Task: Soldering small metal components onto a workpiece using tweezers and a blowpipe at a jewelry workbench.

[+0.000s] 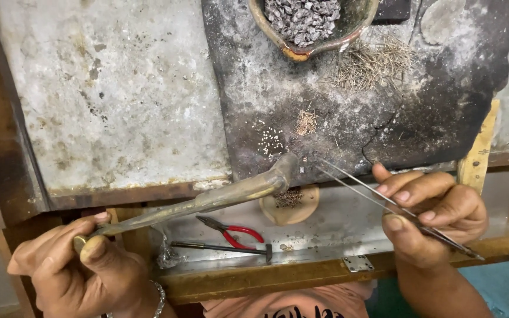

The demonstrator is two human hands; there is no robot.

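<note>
Left hand (83, 265) closes around a brass torch pipe (207, 200), its bent tip over the dark slab's (443, 112) front edge. Right hand (431, 215) pinches long tweezers (378, 197), points beside that tip, near tiny pale beads (271, 141).

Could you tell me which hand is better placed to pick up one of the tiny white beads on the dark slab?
Right, probably: the right hand holds the tweezers, tips near the white beads; the left hand holds the brass torch.
</note>
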